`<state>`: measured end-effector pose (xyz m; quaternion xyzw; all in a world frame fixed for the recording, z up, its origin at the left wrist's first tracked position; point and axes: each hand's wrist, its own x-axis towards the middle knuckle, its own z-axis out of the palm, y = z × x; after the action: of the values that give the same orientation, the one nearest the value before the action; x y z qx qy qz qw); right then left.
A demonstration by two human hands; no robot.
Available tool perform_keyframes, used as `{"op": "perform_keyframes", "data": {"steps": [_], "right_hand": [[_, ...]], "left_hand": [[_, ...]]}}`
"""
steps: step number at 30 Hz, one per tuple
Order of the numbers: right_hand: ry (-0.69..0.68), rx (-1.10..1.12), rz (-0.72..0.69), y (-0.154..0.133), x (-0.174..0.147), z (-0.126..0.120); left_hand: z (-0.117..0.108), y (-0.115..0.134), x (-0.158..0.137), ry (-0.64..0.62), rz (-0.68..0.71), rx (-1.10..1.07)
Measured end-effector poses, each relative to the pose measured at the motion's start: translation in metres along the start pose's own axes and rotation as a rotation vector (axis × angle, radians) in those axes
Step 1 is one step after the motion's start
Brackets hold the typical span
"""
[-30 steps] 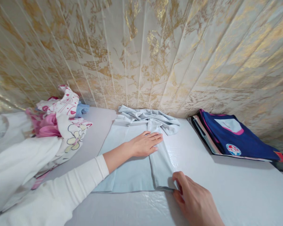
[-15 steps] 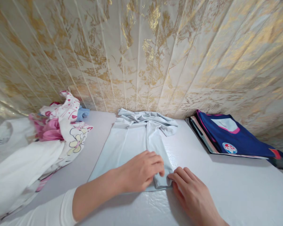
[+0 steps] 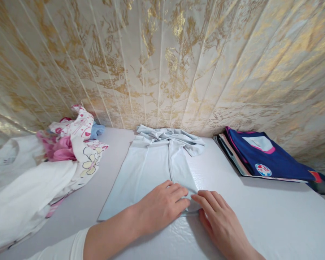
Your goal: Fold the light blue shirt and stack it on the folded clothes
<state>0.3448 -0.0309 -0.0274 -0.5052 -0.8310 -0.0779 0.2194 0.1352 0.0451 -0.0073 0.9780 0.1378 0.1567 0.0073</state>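
Observation:
A pale blue shirt (image 3: 143, 173) lies on the white table, its far end bunched up in creases. A strip along its right side is folded inward over the body. At the near hem, my left hand (image 3: 165, 204) lies on that strip, fingers slightly bent and apart. My right hand (image 3: 220, 216) is at the near right corner, with the forefinger on top of the cloth and the thumb by the edge, the corner between them. The part of the hem under my left hand and wrist is hidden.
A loose heap of clothes (image 3: 29, 180), white, pink and printed, lies at the left. At the right is a folded stack with a navy garment (image 3: 271, 155) on top. Behind the white table (image 3: 273, 213) hangs a gold-patterned curtain (image 3: 157, 65).
The near right corner, raised and curled before, now lies flatter. My left hand has lowered onto the cloth with its fingers straighter. My right hand has shifted only slightly.

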Motion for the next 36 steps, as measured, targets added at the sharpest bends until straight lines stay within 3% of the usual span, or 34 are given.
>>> {"op": "perform_keyframes", "data": {"steps": [7,15,26,36], "right_hand": [[-0.023,0.105,-0.001,0.002,0.003,-0.003],[-0.021,0.103,0.004,0.005,0.0,-0.003],[-0.128,0.112,-0.074,0.005,-0.001,-0.005],[-0.137,0.173,-0.086,0.004,-0.001,-0.007]], "left_hand": [[0.009,-0.001,-0.001,-0.005,0.046,0.016],[0.004,-0.002,0.0,0.107,0.045,-0.048],[0.001,0.002,-0.012,0.003,0.054,0.032],[-0.004,0.011,-0.016,0.01,0.011,0.043]]}}
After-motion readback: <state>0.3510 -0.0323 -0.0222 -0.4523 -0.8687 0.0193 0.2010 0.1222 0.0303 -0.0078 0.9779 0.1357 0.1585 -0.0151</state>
